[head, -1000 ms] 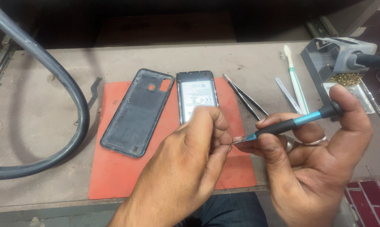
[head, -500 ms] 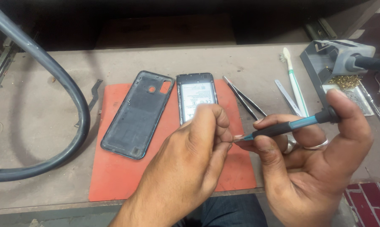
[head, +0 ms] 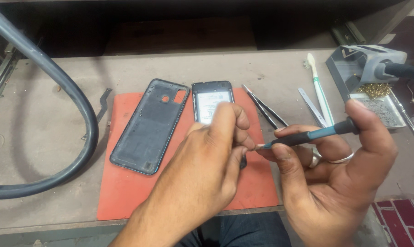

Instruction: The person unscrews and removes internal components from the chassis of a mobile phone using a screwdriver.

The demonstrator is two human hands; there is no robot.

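Note:
My right hand holds a small screwdriver with a black and teal handle, its tip pointing left. My left hand pinches at that tip with thumb and forefinger; whatever sits between the fingers is too small to see. Both hands hover above an orange work mat. On the mat lies an opened phone with its inside facing up, partly hidden by my left hand. The phone's dark back cover lies beside it on the left, inner side up.
Black tweezers lie right of the phone, a second metal pair and a white-green toothbrush further right. A soldering iron stand with brass wool stands at the far right. A thick grey hose loops at left beside a flex strip.
The two hands stay joined at the screwdriver tip and have shifted only slightly, a little lower and to the right. The phone and cover have not moved.

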